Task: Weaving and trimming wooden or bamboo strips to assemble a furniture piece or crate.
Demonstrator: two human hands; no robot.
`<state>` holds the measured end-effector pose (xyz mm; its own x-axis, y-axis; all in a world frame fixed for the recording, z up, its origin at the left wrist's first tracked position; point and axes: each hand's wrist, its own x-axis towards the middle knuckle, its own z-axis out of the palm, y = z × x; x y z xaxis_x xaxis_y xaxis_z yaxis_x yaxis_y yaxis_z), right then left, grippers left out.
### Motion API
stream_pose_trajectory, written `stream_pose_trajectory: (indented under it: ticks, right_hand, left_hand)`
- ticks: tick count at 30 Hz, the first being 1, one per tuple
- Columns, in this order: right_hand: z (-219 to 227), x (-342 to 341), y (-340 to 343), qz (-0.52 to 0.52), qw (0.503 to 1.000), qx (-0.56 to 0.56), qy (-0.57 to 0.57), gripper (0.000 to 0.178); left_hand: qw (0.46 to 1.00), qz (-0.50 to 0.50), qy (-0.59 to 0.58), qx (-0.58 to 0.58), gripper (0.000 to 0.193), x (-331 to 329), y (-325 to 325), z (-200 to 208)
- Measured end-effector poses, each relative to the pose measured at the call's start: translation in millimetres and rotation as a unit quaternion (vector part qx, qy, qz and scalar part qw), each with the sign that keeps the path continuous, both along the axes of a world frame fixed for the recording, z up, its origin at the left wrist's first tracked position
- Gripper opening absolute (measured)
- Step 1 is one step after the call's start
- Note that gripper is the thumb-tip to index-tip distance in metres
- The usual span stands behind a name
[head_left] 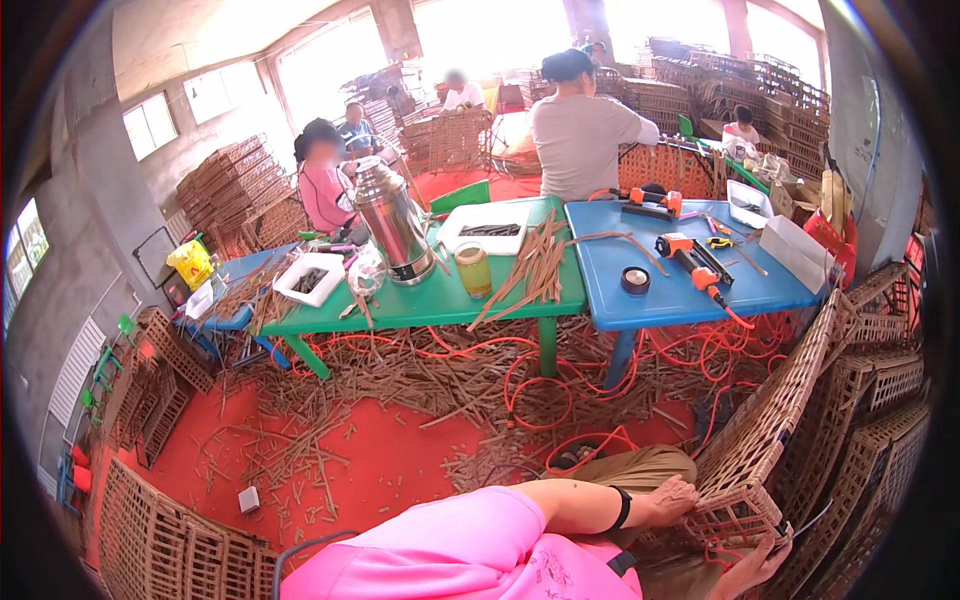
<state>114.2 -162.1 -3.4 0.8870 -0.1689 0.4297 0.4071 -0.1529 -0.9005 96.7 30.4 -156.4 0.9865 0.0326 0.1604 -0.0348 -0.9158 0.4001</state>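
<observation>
A brown woven basket leans against my lap, its long side rising toward the upper right. My left hand, below a black wristband, has its fingers bent against the basket's near edge. Under the basket's lower corner is my right hand, fingers closed close to the weave. A thin metal-looking rod sticks out past its fingertips; the rest of it is hidden, so its kind is unclear.
Stacked woven baskets crowd my right. Ahead, a green table bears a steel flask, a glass jar and strips. A blue table holds orange nail guns. Orange hoses and scraps cover the floor; several people work beyond.
</observation>
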Motion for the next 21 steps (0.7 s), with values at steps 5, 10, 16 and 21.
stream_pose_trajectory:
  ticks: [5, 10, 16, 21]
  right_hand:
    - [-3.3, 0.3, -1.6, 0.007, 1.000, 0.004, 0.004, 0.040]
    - [-9.1, 1.3, -0.4, -0.003, 1.000, -0.018, -0.015, 0.039]
    - [-8.3, -0.9, -2.7, 0.001, 0.999, -0.042, -0.002, 0.041]
    - [-9.9, 0.7, -4.1, 0.010, 0.999, -0.040, -0.012, 0.043]
  left_hand:
    - [1.000, 0.002, 0.020, 0.006, 0.040, 0.7, -0.2, -6.9]
    - [1.000, 0.003, 0.019, 0.002, 0.042, -0.6, 1.8, -6.8]
    - [1.000, -0.008, 0.025, -0.013, 0.038, -1.0, 4.4, 0.8]
    - [1.000, 0.004, 0.006, -0.015, 0.038, -1.8, 2.9, -0.6]
